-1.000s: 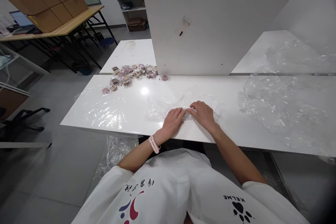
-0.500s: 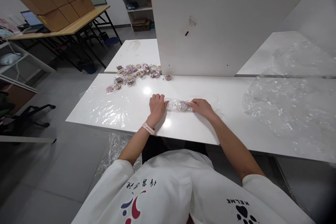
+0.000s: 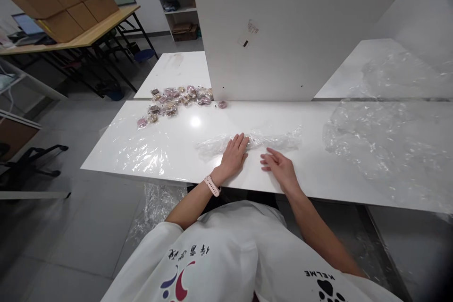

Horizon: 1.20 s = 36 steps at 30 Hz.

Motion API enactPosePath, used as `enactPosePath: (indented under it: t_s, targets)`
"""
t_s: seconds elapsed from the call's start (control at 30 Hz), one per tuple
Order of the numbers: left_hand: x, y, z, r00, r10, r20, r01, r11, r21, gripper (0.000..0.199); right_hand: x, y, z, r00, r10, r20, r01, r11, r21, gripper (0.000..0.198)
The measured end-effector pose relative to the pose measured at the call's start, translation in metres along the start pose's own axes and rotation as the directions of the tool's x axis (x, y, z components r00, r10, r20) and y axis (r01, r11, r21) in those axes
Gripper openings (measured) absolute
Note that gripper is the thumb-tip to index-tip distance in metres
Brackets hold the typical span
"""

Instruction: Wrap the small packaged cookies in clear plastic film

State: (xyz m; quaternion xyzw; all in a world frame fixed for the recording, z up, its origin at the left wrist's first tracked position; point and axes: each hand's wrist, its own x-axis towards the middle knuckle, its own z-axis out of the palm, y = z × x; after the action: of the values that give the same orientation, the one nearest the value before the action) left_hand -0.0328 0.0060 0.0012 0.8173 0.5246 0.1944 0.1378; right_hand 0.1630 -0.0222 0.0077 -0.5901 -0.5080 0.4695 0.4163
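Note:
A long strip of clear plastic wrap [image 3: 279, 140] lies crosswise on the white table in front of me, crumpled along its length. My left hand [image 3: 234, 153], with a pale wristband, rests flat on the middle of it, fingers stretched out; whatever is under the palm is hidden. My right hand [image 3: 279, 166] is just to the right and nearer to me, fingers loosely curled and apart, with nothing in them. Small wrapped pieces [image 3: 171, 99] in pink, brown and tan lie in a loose cluster at the table's far left.
Big sheets of clear plastic [image 3: 382, 151] spread over the table's right side. A white upright panel [image 3: 262, 33] rises behind the table [image 3: 205, 170]. More plastic [image 3: 155, 207] hangs off the front left edge. Cardboard boxes [image 3: 67, 4] stand on a wooden desk at the back left.
Both hands have let go of the wrapped bundle's ends. My left hand has moved right onto its middle; my right hand has drawn back toward me. The wrap's ends now show spread out.

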Motion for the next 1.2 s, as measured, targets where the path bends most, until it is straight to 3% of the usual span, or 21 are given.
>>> enactPosePath:
  t_s: [0.07, 0.13, 0.23, 0.33, 0.43, 0.5, 0.57, 0.63, 0.7, 0.73, 0.77, 0.83, 0.9, 0.93, 1.0, 1.03, 1.1, 1.17, 1.2]
  targets:
    - [0.001, -0.001, -0.002, 1.000, -0.007, -0.010, 0.007, 1.000, -0.018, 0.051, 0.016, 0.005, 0.002, 0.995, 0.066, -0.069, -0.050, 0.977, 0.208, 0.067]
    - [0.002, -0.002, -0.003, 1.000, -0.009, -0.013, 0.009, 1.000, -0.028, 0.048, 0.038, 0.002, 0.007, 0.989, 0.052, -0.137, -0.009, 0.954, 0.300, 0.074]
    - [0.007, -0.004, -0.002, 1.000, -0.002, -0.013, 0.002, 0.999, -0.036, 0.048, 0.067, -0.011, 0.024, 0.983, -0.060, -0.176, 0.113, 0.944, 0.309, 0.059]
    - [0.010, -0.006, -0.003, 0.999, -0.039, 0.024, 0.040, 0.998, -0.053, 0.040, 0.072, -0.025, 0.048, 0.951, -0.309, -0.025, 0.310, 0.942, 0.129, 0.028]
    - [-0.002, -0.003, -0.005, 0.997, -0.079, 0.023, 0.080, 0.993, -0.086, 0.031, 0.061, -0.028, 0.066, 0.857, -0.489, 0.163, 0.509, 0.853, -0.117, 0.023]
    - [-0.025, 0.006, -0.005, 0.991, -0.109, -0.083, 0.097, 0.987, -0.129, 0.029, 0.053, -0.025, 0.071, 0.813, -0.534, 0.233, 0.577, 0.795, -0.187, 0.026]
    - [-0.056, 0.017, -0.004, 0.944, -0.245, -0.219, 0.185, 0.947, -0.262, 0.026, 0.049, -0.021, 0.070, 0.785, -0.554, 0.276, 0.612, 0.762, -0.211, 0.027]
    - [-0.083, 0.023, -0.006, 0.818, -0.509, -0.268, 0.311, 0.783, -0.538, 0.025, 0.049, -0.018, 0.068, 0.770, -0.568, 0.292, 0.634, 0.736, -0.239, 0.027]
    - [-0.095, 0.019, -0.013, 0.673, -0.725, -0.146, 0.325, 0.468, -0.822, 0.029, 0.051, -0.016, 0.065, 0.773, -0.560, 0.296, 0.630, 0.731, -0.262, 0.026]
    - [-0.095, 0.014, -0.019, 0.632, -0.774, -0.041, 0.292, 0.287, -0.912, 0.031, 0.053, -0.016, 0.065, 0.782, -0.549, 0.297, 0.619, 0.739, -0.266, 0.025]
    - [-0.090, 0.006, -0.026, 0.617, -0.784, 0.067, 0.252, 0.116, -0.961, 0.031, 0.055, -0.015, 0.064, 0.792, -0.536, 0.293, 0.606, 0.750, -0.266, 0.023]
    - [-0.070, -0.010, -0.040, 0.640, -0.728, 0.246, 0.204, -0.148, -0.968, 0.027, 0.057, -0.015, 0.065, 0.807, -0.524, 0.271, 0.585, 0.773, -0.246, 0.019]
    - [-0.045, -0.020, -0.049, 0.674, -0.661, 0.330, 0.192, -0.275, -0.942, 0.021, 0.059, -0.015, 0.068, 0.813, -0.530, 0.241, 0.577, 0.786, -0.220, 0.015]
    - [-0.034, -0.021, -0.049, 0.694, -0.644, 0.323, 0.174, -0.285, -0.943, 0.022, 0.060, -0.015, 0.069, 0.816, -0.531, 0.230, 0.575, 0.789, -0.216, 0.013]
    - [-0.019, -0.014, -0.043, 0.741, -0.638, 0.210, 0.121, -0.181, -0.976, 0.031, 0.061, -0.017, 0.071, 0.837, -0.506, 0.207, 0.545, 0.804, -0.237, 0.010]
    - [-0.014, -0.008, -0.037, 0.772, -0.624, 0.118, 0.103, -0.060, -0.993, 0.036, 0.062, -0.017, 0.072, 0.859, -0.473, 0.196, 0.510, 0.822, -0.255, 0.008]
    - [-0.012, 0.003, -0.023, 0.860, -0.507, -0.067, 0.101, 0.296, -0.950, 0.041, 0.064, -0.017, 0.071, 0.904, -0.385, 0.188, 0.423, 0.872, -0.249, 0.010]
    - [-0.014, 0.009, -0.012, 0.946, -0.282, -0.162, 0.072, 0.669, -0.740, 0.040, 0.066, -0.014, 0.066, 0.932, -0.304, 0.197, 0.335, 0.930, -0.151, 0.018]
    - [-0.015, 0.009, -0.008, 0.973, -0.163, -0.164, 0.035, 0.804, -0.593, 0.041, 0.066, -0.012, 0.060, 0.936, -0.277, 0.218, 0.300, 0.951, -0.078, 0.022]
